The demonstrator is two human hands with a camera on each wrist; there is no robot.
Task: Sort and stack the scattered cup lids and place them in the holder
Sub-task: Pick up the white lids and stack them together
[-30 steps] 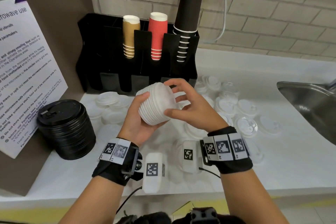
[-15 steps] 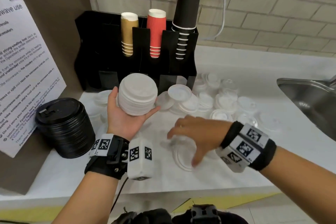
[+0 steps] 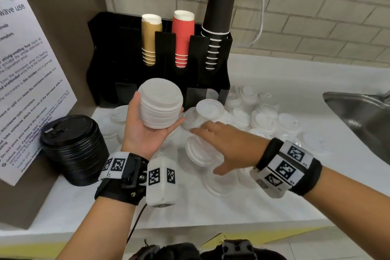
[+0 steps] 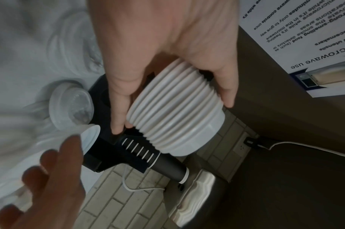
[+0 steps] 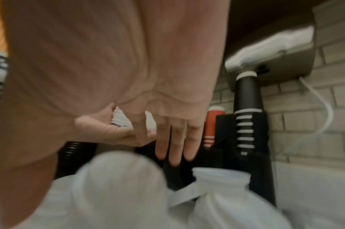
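Left hand (image 3: 145,131): raised palm-up over the counter (image 3: 263,207), thumb and fingers curled round a white lid stack (image 3: 160,110). The stack is nested and compact, its axis tilted slightly off upright.

Right hand (image 3: 223,145): palm down, fingers (image 5: 172,148) straight and spread, grasping nothing. It hovers low over the loose white lids (image 3: 202,152).

Loose white lids: a short leaning pile lies directly beneath the right palm; more lie scattered to the far right, toward the sink (image 3: 363,116). A single lid (image 3: 210,108) stands tilted just beyond the right fingertips, near the holder's base.

Holder (image 3: 109,48): black, at the far edge against the brick wall, with gold, red and black cups in its slots. The lid compartments look to sit low at its front.

Black lid stack (image 3: 73,150): stands at near left, well apart from both hands.

Governing relation: the pile lies below the right fingers, so the right hand is nearer; a downward reach seems likely.
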